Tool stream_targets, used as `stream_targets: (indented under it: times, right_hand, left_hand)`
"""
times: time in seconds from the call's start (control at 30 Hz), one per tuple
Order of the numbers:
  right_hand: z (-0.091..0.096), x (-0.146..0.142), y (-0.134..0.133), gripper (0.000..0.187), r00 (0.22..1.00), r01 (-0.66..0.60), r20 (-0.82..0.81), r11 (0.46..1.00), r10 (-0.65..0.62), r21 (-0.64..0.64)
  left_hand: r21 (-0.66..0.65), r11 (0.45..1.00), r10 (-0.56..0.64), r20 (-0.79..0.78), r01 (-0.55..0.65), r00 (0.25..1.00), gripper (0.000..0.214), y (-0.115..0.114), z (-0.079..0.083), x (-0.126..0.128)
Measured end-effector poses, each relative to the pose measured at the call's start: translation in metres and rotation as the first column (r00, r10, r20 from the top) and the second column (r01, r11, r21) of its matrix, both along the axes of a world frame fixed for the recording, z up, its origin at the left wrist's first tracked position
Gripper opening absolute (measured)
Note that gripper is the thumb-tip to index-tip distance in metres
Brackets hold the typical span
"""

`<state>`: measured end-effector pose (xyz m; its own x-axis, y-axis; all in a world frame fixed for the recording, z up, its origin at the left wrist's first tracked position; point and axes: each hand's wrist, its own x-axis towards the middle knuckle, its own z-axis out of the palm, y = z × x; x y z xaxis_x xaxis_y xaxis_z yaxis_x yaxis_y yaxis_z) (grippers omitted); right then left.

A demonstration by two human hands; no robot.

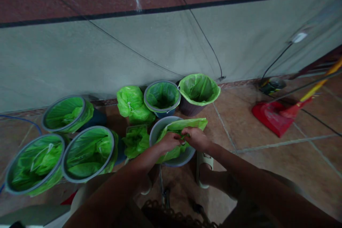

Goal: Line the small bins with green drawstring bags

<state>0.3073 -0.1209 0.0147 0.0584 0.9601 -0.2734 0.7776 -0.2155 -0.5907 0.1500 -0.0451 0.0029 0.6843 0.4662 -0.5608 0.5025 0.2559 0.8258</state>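
Note:
A grey bin [160, 131] stands on the tiled floor just in front of me. Across its mouth lies a green plastic bag [184, 125]. My left hand [169, 141] and my right hand [195, 138] meet over the bin, both closed on the bag's green plastic. The fingers pinch the folded edge near the bin's middle. My forearms reach in from the bottom of the view.
Several other bins lined with green bags stand around: three at the left [89, 153], two by the wall [199, 91]. A tied green bag [130, 101] and a loose one [136, 140] lie between them. A red dustpan [275, 115] lies at the right. Cables run along the wall.

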Motion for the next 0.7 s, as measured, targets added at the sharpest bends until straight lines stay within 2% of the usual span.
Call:
stream_targets:
  times: [0.17,0.27,0.37,0.47,0.57,0.7]
  right_hand:
    - [-0.003,-0.002,-0.001,0.022,0.997,0.073,-0.018,0.993,-0.071,0.097]
    - [-0.006,-0.001,-0.002,0.023,0.993,0.114,-0.025,0.986,-0.111,0.123]
    - [-0.006,-0.001,-0.001,0.02,0.997,0.068,-0.045,0.987,-0.062,0.143]
    - [-0.004,-0.002,-0.001,0.022,0.997,0.003,-0.077,0.99,0.008,0.139]
    - [0.001,-0.004,0.0,0.02,0.995,-0.013,-0.093,0.993,0.025,0.121]
    - [0.005,-0.006,0.0,0.011,0.993,-0.036,-0.104,0.995,0.046,0.093]
  left_hand:
    - [-0.119,0.986,0.126,0.054,-0.119,0.991,0.005,0.003,-0.003,0.0]
    - [-0.168,0.966,0.209,0.05,-0.198,0.977,0.018,0.004,-0.005,0.0]
    - [-0.216,0.94,0.277,0.029,-0.264,0.96,0.027,0.004,-0.005,0.001]
    - [-0.276,0.907,0.332,0.004,-0.318,0.943,0.02,0.004,-0.004,0.002]
    - [-0.351,0.872,0.366,0.005,-0.341,0.931,0.017,0.004,-0.003,0.001]
    - [-0.312,0.86,0.416,-0.027,-0.403,0.909,0.017,0.003,-0.003,0.0]
